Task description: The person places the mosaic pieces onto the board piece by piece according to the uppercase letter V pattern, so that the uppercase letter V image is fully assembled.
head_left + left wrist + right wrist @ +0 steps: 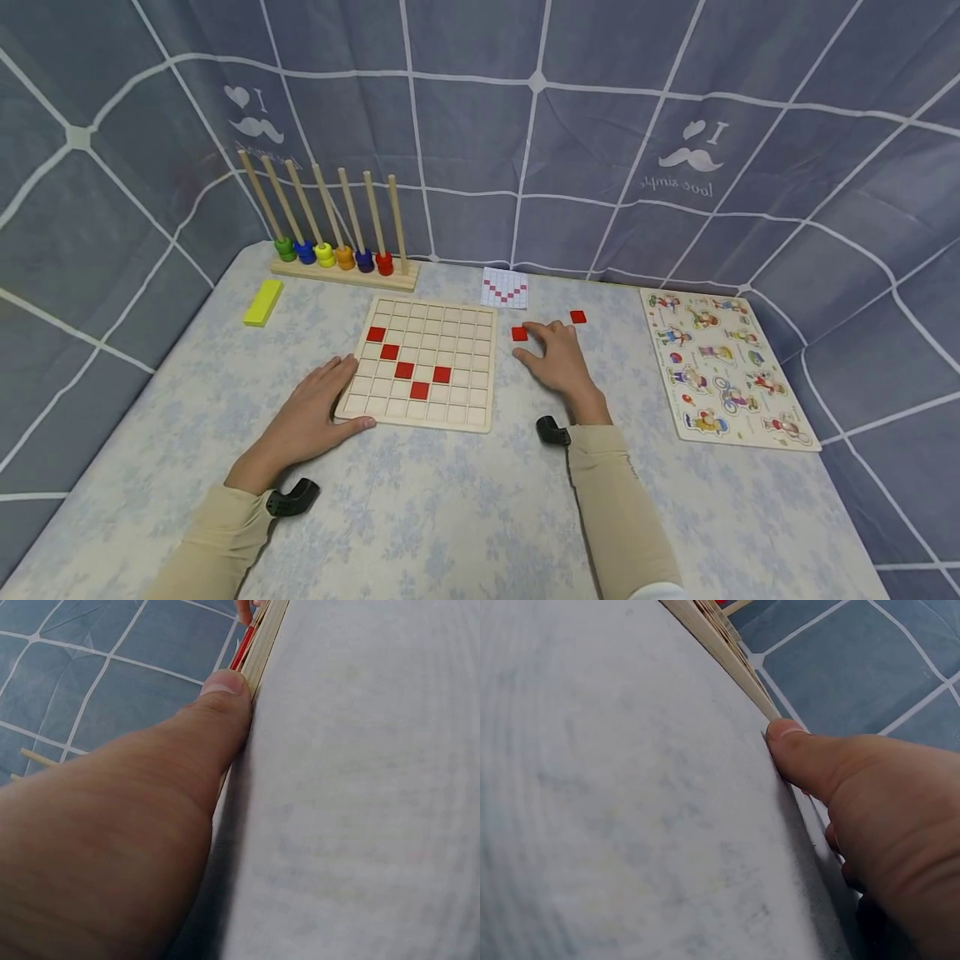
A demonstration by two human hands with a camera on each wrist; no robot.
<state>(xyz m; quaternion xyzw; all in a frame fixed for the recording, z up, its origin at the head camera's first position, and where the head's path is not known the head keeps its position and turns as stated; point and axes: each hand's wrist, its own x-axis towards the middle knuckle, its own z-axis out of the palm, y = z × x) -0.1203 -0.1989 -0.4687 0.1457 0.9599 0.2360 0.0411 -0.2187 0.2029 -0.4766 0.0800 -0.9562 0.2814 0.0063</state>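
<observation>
A wooden grid board (457,398) lies flat in the head view, with several red square tiles (405,370) in its cells. My left hand (313,410) rests at the board's left edge, its thumb by the near left corner; the left wrist view shows the thumb (187,750) against the wooden edge. Right of the board, my right hand (557,357) reaches over a loose red tile (519,334). The index fingertip is at that tile, touching it or nearly so, while the thumb stays apart from it. Another red tile (577,317) lies beyond this hand.
A pattern card (504,288) with a red V of squares lies behind the board. At the back left stands a peg rack (345,275) with coloured rings, near a yellow-green block (263,302). A picture puzzle board (727,367) lies at the right.
</observation>
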